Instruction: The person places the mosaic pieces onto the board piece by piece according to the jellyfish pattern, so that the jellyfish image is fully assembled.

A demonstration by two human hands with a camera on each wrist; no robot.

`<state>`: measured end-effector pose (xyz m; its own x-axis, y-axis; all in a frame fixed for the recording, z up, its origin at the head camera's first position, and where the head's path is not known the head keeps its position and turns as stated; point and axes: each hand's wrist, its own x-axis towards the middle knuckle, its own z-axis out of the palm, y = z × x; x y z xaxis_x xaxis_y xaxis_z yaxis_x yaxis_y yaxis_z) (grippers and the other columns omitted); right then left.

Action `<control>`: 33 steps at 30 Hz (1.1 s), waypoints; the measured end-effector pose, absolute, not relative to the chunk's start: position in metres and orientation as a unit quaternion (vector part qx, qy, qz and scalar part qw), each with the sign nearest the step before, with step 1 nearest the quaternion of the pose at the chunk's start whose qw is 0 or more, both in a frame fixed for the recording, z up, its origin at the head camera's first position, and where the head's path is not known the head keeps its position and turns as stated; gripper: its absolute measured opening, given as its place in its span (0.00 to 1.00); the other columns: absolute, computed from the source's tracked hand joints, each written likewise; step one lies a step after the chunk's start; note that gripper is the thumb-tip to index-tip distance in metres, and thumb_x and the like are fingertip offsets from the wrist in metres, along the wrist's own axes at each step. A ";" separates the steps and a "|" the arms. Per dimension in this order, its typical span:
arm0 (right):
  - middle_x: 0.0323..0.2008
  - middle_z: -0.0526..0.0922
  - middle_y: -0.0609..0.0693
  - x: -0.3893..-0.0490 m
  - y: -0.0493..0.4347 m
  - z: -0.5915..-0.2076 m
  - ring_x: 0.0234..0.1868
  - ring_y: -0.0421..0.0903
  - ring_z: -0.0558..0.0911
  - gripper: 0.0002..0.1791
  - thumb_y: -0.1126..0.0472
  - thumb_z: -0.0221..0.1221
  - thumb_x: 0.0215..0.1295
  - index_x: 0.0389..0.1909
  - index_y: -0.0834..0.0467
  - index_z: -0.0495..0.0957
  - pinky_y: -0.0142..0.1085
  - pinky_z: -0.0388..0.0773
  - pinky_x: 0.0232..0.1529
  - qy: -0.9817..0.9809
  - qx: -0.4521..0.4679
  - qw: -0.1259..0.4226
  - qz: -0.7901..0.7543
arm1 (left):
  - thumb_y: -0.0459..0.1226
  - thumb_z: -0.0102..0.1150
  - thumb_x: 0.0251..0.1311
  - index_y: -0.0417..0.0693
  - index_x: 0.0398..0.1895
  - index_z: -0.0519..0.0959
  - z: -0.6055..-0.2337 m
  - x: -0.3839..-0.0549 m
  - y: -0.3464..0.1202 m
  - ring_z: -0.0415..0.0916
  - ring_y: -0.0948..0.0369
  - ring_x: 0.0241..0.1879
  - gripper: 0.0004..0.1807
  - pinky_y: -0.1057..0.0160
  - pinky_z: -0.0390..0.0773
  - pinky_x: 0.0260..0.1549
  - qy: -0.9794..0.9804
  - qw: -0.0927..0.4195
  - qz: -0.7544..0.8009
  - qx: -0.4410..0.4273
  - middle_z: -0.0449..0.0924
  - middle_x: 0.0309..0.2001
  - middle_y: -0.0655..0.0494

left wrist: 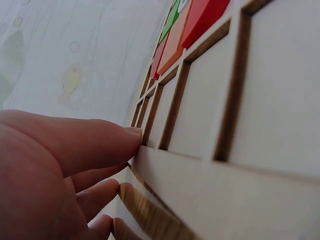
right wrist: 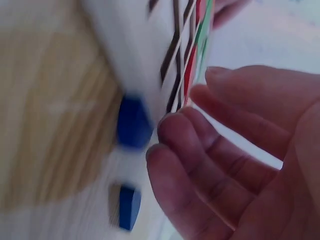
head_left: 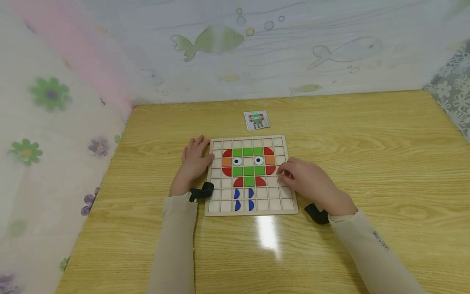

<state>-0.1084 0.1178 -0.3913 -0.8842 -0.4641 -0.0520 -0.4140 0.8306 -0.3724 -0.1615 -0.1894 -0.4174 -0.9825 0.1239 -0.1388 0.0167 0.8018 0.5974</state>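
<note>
A square wooden grid board (head_left: 263,201) lies on the table, carrying a figure of red, green and orange pieces with two eye pieces (head_left: 258,160). Below the figure sit several blue half-circles (head_left: 251,193) in the lower cells. My left hand (head_left: 193,160) rests at the board's upper left edge, its thumb (left wrist: 112,142) touching the rim and the other fingers spread outside it. My right hand (head_left: 306,179) hovers over the right edge, fingers loosely bent, thumb apart. Right by its fingertips in the right wrist view is a blurred blue piece (right wrist: 134,121); another blue piece (right wrist: 129,207) lies lower on the table.
A small picture card (head_left: 257,120) showing a similar figure lies behind the board. The wood-grain table (head_left: 367,134) meets a wall painted with fish (head_left: 218,40) at the back and a flowered wall at left. Black wrist cameras (head_left: 316,214) sit beside each wrist.
</note>
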 end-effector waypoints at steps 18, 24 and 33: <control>0.37 0.76 0.47 -0.127 0.170 -0.390 0.36 0.44 0.73 0.12 0.61 0.61 0.55 0.42 0.55 0.78 0.40 0.69 0.38 0.929 -0.216 0.183 -0.239 | 0.42 0.46 0.62 0.48 0.66 0.56 -0.418 -0.161 -0.189 0.28 0.51 0.67 0.29 0.47 0.29 0.60 0.946 0.086 0.310 0.039 0.41 0.69 0.51; 0.36 0.76 0.46 -0.128 0.174 -0.392 0.35 0.44 0.74 0.10 0.61 0.61 0.55 0.39 0.55 0.79 0.41 0.70 0.38 0.934 -0.207 0.176 -0.234 | 0.43 0.46 0.62 0.48 0.66 0.56 -0.420 -0.162 -0.189 0.28 0.52 0.67 0.29 0.47 0.29 0.60 0.946 0.086 0.309 0.039 0.41 0.69 0.52; 0.31 0.77 0.46 -0.129 0.171 -0.392 0.32 0.43 0.74 0.07 0.61 0.60 0.55 0.36 0.55 0.79 0.40 0.71 0.36 0.940 -0.198 0.162 -0.227 | 0.42 0.46 0.62 0.48 0.66 0.56 -0.419 -0.162 -0.191 0.27 0.51 0.67 0.29 0.47 0.28 0.60 0.945 0.087 0.312 0.039 0.41 0.69 0.51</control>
<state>-0.1288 0.1713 -0.3924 -0.8689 -0.4460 -0.2145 -0.2987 0.8182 -0.4913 -0.1619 -0.1906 -0.4191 -0.9819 0.1280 -0.1399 0.0195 0.8020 0.5970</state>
